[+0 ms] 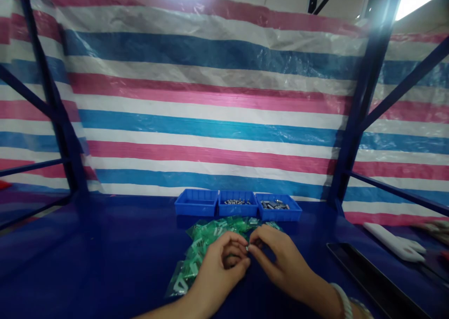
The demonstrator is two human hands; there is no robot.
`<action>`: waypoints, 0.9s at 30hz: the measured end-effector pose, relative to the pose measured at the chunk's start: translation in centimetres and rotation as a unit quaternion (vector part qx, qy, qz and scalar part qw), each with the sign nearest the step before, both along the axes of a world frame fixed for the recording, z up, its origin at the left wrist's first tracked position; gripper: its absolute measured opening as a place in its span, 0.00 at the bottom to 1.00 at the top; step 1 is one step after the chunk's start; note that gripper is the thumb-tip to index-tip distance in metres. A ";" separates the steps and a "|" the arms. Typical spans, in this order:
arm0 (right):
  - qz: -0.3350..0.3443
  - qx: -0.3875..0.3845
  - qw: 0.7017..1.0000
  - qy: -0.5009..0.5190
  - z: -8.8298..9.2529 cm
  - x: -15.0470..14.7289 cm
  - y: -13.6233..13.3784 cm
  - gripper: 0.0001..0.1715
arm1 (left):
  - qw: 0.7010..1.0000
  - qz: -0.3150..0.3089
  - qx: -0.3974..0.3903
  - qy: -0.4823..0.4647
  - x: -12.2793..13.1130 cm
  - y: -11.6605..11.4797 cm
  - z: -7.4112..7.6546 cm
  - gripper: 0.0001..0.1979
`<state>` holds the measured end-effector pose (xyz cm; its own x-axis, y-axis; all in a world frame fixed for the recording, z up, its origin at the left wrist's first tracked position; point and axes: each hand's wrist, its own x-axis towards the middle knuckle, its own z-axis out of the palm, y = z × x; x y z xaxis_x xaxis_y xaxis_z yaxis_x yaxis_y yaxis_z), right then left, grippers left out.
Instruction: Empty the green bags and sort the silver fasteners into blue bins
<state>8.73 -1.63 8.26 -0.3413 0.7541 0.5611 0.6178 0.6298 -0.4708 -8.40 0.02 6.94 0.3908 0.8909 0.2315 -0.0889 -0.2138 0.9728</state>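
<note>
My left hand [224, 267] and my right hand [275, 253] meet just in front of a heap of green-printed clear plastic bags [206, 244]. Between my right thumb and forefinger is a tiny light-coloured piece [247, 248], too small to name. The curled fingers of my left hand come close to the same piece; what they grip, if anything, is hidden. Behind the bags stand a blue bin of small metal parts [238, 211] and another blue bin with grey metal pieces [280, 214].
To the left of the filled bins is a third blue bin [195, 209] with nothing visible inside. A dark flat device [372, 277] and a white device [393, 242] lie on the right of the blue table [122, 253]. Blue metal posts [361, 99] and a striped sheet [210, 104] enclose the back.
</note>
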 end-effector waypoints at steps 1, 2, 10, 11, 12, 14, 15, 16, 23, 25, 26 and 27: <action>0.004 -0.020 0.999 0.026 0.0 -0.2 0.0 0.07 | 1.000 0.005 0.018 0.008 0.0 -0.1 0.0 0.10; 0.010 -0.042 0.998 0.053 -0.1 -0.3 0.0 0.08 | 0.999 0.012 0.040 0.017 0.0 -0.1 0.0 0.09; 0.113 -0.218 0.940 0.235 -1.1 -0.8 1.0 0.20 | 0.957 0.092 0.251 0.109 -0.6 0.3 0.5 0.02; 0.131 -0.237 0.931 0.246 -1.3 -0.8 1.2 0.22 | 0.951 0.092 0.272 0.116 -0.7 0.2 0.6 0.02; 0.150 -0.257 0.919 0.258 -1.4 -0.8 1.4 0.23 | 0.945 0.089 0.291 0.120 -0.8 0.2 0.7 0.03; 0.180 -0.297 0.893 0.284 -1.6 -0.8 1.7 0.24 | 0.935 0.082 0.324 0.123 -1.0 0.1 0.9 0.05; 0.186 -0.309 0.885 0.295 -1.6 -0.8 1.9 0.24 | 0.929 0.080 0.339 0.125 -1.1 0.2 1.1 0.05; 0.186 -0.312 0.882 0.300 -1.7 -0.8 2.0 0.25 | 0.923 0.082 0.354 0.126 -1.1 0.4 1.3 0.06; 0.072 -0.222 0.929 0.286 -2.3 1.0 4.3 0.24 | 0.866 0.141 0.437 0.199 0.5 9.0 4.2 0.06; 0.044 -0.208 0.941 0.262 -2.2 1.6 4.6 0.22 | 0.863 0.132 0.436 0.218 1.4 12.0 4.5 0.09; 0.033 -0.198 0.949 0.244 -2.2 1.7 4.6 0.21 | 0.862 0.126 0.434 0.228 1.6 13.1 4.4 0.12; 0.023 -0.185 0.958 0.216 -2.0 1.8 4.5 0.18 | 0.862 0.120 0.433 0.236 1.8 13.8 4.1 0.15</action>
<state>10.58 2.91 6.23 -0.1745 0.9185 0.3547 0.2908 0.3923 -0.8727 -6.63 13.77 11.08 0.4517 0.5330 0.7155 0.4219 -0.8342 0.3551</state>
